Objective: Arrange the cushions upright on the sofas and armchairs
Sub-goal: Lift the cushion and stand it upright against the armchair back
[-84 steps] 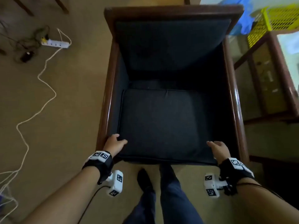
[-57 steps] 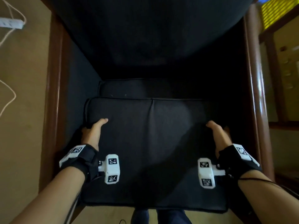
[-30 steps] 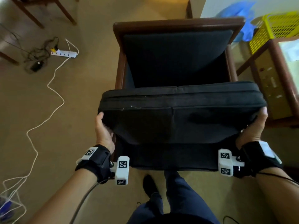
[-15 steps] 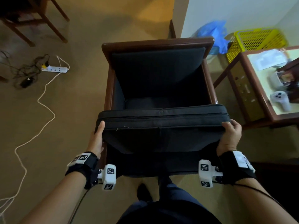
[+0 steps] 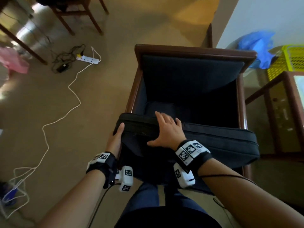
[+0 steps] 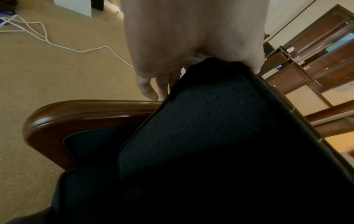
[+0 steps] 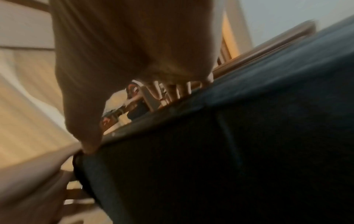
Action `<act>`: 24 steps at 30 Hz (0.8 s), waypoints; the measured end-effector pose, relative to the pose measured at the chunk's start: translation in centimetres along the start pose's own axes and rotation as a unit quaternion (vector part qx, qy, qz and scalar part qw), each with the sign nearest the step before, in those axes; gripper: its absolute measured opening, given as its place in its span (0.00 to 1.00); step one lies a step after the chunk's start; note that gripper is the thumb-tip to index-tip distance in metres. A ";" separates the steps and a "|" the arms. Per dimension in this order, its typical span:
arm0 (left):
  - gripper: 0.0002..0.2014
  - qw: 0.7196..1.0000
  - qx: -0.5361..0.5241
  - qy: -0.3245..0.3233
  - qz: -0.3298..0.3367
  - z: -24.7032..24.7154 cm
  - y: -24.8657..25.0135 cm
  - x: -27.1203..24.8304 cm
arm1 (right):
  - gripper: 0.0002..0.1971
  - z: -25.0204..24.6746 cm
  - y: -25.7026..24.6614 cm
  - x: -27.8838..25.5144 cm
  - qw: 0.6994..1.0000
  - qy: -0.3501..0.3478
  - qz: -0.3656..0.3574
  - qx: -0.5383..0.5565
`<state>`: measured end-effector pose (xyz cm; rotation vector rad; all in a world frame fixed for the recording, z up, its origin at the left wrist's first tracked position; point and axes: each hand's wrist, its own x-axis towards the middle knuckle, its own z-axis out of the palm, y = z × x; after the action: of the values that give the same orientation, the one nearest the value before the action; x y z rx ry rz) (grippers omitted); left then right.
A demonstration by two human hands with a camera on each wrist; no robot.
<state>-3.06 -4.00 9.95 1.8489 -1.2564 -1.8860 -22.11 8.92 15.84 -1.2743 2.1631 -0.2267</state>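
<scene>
A dark seat cushion (image 5: 213, 145) stands on its long edge across the front of the wooden armchair (image 5: 189, 50), tilted towards me. The chair's back cushion (image 5: 189, 76) leans upright against the backrest. My left hand (image 5: 116, 137) grips the seat cushion's left end, thumb on the near side and fingers behind it. My right hand (image 5: 167, 130) lies on the top edge left of the middle, fingers spread straight over it and thumb on the near face. The left wrist view shows my palm (image 6: 191, 37) on the cushion's corner (image 6: 210, 136). The right wrist view is blurred.
A white power strip (image 5: 88, 59) and its long cable (image 5: 72, 89) lie on the carpet to the left. A wooden side table (image 5: 279, 116) stands close on the right, with a yellow basket (image 5: 291, 60) and a blue bag (image 5: 256, 46) behind it. Wooden chair legs (image 5: 79, 14) are at the far left.
The seat cushion was lifted off the chair and stood on edge. My right hand has now left its right end and moved to the top edge near the left; the right end has sagged.
</scene>
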 end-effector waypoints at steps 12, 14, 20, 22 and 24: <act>0.44 0.994 0.088 -0.059 -0.006 -2.6 -0.9 0.7 | 0.40 3.3 -1.0 1.3 0.988 0.053 0.015 -0.145; 0.40 0.988 0.114 -0.096 0.038 -2.8 0.5 -0.2 | 0.37 2.8 -0.7 0.9 0.990 0.059 0.014 -0.131; 0.50 0.949 0.122 -0.251 0.148 -2.5 4.9 -1.6 | 0.38 -2.5 1.7 -2.8 0.992 0.122 0.022 -0.027; 0.61 0.914 0.198 -0.300 0.188 -2.1 6.5 -1.5 | 0.41 -5.2 2.3 -4.4 0.989 0.145 0.035 0.009; 0.65 0.870 0.287 -0.326 0.233 -1.2 8.7 -1.8 | 0.43 -7.7 2.8 -5.8 0.984 0.173 0.034 0.036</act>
<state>-5.10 -8.62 17.41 0.8895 -2.4362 -2.0324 -26.57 14.11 23.18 -1.1861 2.4582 -0.5269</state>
